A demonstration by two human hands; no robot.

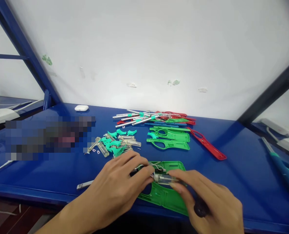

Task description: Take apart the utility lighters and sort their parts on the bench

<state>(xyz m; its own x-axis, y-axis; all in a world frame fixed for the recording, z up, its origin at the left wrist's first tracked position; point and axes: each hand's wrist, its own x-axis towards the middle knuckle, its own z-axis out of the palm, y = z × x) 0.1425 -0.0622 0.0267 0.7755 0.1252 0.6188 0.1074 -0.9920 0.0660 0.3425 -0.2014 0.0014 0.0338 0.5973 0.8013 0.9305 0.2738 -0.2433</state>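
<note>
My right hand is closed, with thumb and fingertips pinching a clear lighter fuel tank. A dark-handled tool, apparently a screwdriver, is tucked in the same palm. My left hand is closed at the tank's valve end, pinching a small pale part mostly covered by the fingers. Beneath both hands lie two green lighter shell halves, one carrying white wires. A metal lighter tube sticks out left of my left hand.
Left of centre lie turquoise triggers, more clear tanks and small clips. Metal tubes are piled at the back. Green shells and a red shell rest on the blue table. A white case stands near the wall.
</note>
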